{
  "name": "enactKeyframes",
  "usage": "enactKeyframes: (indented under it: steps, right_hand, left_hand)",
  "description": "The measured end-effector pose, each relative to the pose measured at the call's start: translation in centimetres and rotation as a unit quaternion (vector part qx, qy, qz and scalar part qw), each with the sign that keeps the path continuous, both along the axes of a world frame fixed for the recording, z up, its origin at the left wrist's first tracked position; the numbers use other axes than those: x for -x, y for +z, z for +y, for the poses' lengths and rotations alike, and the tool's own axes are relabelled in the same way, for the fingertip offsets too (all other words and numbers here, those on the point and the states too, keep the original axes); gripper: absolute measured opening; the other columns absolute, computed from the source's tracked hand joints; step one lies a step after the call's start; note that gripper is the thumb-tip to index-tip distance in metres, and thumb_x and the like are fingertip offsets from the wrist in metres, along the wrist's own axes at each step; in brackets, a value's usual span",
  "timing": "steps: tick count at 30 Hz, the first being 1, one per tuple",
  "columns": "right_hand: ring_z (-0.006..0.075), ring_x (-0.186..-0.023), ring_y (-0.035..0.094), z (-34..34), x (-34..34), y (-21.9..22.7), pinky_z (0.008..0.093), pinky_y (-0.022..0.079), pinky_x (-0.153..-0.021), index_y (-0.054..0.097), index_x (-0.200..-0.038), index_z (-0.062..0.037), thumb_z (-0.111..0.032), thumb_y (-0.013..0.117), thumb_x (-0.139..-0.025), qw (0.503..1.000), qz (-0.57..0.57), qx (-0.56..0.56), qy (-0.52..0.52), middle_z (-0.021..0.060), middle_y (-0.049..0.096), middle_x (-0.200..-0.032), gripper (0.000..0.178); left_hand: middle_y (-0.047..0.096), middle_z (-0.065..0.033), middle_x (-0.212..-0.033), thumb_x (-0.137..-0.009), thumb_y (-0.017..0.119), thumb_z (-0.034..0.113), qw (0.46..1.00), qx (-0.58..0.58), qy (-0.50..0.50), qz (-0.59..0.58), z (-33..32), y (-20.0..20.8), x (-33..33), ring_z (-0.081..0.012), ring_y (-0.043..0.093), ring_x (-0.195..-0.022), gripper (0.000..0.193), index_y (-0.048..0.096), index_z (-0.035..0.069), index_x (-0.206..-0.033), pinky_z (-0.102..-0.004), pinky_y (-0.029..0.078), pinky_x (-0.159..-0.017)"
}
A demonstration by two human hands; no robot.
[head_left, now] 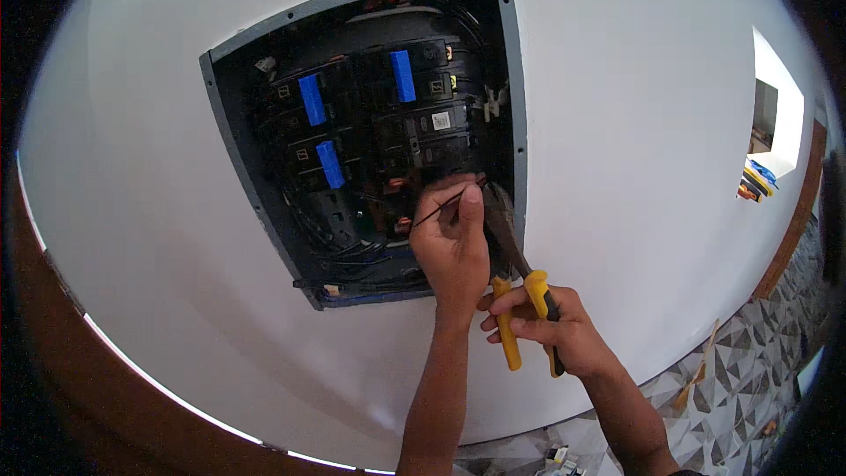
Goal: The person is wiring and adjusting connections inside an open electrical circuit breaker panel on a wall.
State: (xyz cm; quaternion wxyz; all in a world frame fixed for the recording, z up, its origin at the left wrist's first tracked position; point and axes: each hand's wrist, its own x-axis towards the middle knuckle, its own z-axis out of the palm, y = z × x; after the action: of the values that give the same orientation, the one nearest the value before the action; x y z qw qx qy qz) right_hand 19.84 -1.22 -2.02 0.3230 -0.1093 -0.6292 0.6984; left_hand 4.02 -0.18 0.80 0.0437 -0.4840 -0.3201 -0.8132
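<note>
My left hand [451, 247] reaches into the lower right of an electrical panel box [520, 150], its thumb and fingers pinching a thin dark wire [448, 204]. My right hand [568, 328] is wrapped round pliers [537, 286] with yellow and black handles. The handles are spread apart. The pliers' dark jaws point up beside my left fingertips; whether they touch the wire is hard to make out. Above my hands sit black circuit breakers [430, 88], some with bright blue strips [402, 76] on them. Bare copper [404, 224] shows just left of my left hand.
Bundled dark wires [352, 257] run along the box's bottom. White wall [617, 123] surrounds the grey frame. A lit recess at the right holds yellow, blue and orange items [758, 181]. Below lies a patterned tile floor [731, 388] with small white items [559, 457].
</note>
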Motion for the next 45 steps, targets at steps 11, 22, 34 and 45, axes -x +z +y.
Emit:
enactKeyframes:
  steps: [11, 22, 34, 45]
  right_hand:
    - [0.0276, -0.099, 0.066, 1.3, 1.4, -1.3, 0.0436, 0.055, -0.092, 0.06, -0.114, 0.0065, 0.001, 0.058, -0.089, 0.998, 0.055, 0.019, 0.028, 0.0177, 0.066, -0.104, 0.025]
    - [0.0283, -0.099, 0.067, 1.6, 1.2, -1.1, 0.043, 0.056, -0.09, 0.061, -0.112, 0.0051, -0.001, 0.061, -0.088, 0.996, 0.065, 0.033, 0.059, 0.0178, 0.067, -0.103, 0.025]
    - [0.0221, -0.073, 0.06, 1.8, 1.7, -1.1, 0.0325, 0.049, -0.065, 0.061, -0.081, 0.0053, 0.005, 0.062, -0.073, 0.99, 0.088, 0.073, 0.081, 0.016, 0.059, -0.087, 0.008]
    - [0.0244, -0.091, 0.065, 0.9, -2.9, -5.8, 0.0352, 0.054, -0.075, 0.064, -0.08, 0.0021, -0.006, 0.065, -0.076, 0.996, 0.07, -0.053, 0.024, 0.0202, 0.064, -0.11, 0.009]
  left_hand:
    - [0.062, -0.012, -0.11, -0.096, 0.063, 0.015, 0.999, -0.019, -0.039, 0.008, -0.2, 0.0, 0.3, -0.0175, 0.063, -0.103, 0.017, 0.06, -0.001, -0.102, -0.0281, 0.054, -0.086]
    - [0.061, -0.0114, -0.111, -0.095, 0.065, 0.015, 0.999, -0.014, -0.046, 0.007, -0.6, 0.0, 0.5, -0.0163, 0.062, -0.101, 0.018, 0.061, -0.002, -0.101, -0.0273, 0.055, -0.086]
    - [0.061, -0.0114, -0.11, -0.096, 0.062, 0.012, 0.999, -0.015, -0.031, 0.014, -0.6, -0.2, 0.6, -0.0163, 0.062, -0.102, 0.015, 0.061, -0.002, -0.099, -0.0281, 0.053, -0.086]
    - [0.064, -0.0198, -0.103, -0.096, 0.057, 0.016, 0.943, -0.302, 0.008, 0.137, -1.5, -1.3, -0.5, -0.0321, 0.067, -0.094, 0.018, 0.05, -0.001, -0.095, -0.0447, 0.055, -0.089]
